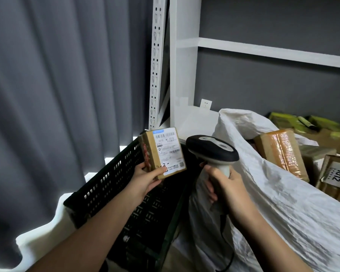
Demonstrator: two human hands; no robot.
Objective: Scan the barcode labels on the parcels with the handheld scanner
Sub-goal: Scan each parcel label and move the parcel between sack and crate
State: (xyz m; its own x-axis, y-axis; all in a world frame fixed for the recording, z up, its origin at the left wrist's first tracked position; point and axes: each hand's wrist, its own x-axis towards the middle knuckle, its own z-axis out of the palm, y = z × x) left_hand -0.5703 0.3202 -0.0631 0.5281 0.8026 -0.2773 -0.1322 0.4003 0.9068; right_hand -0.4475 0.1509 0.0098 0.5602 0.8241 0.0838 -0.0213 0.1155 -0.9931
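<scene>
My left hand (145, 180) grips a small brown cardboard parcel (162, 152) by its lower edge, holding it upright above a black crate. Its white barcode label (168, 149) faces me. My right hand (227, 188) grips the grey handle of a handheld scanner (212, 149), whose black head sits just right of the parcel, apart from it. A black cable hangs from the handle. More parcels (281, 152) lie in a white woven sack (263, 193) at the right.
A black perforated plastic crate (114, 185) stands below the held parcel. A white metal shelf frame (183, 65) rises behind it, with a grey curtain (57, 95) at the left. Green and brown boxes (306, 122) sit at the far right.
</scene>
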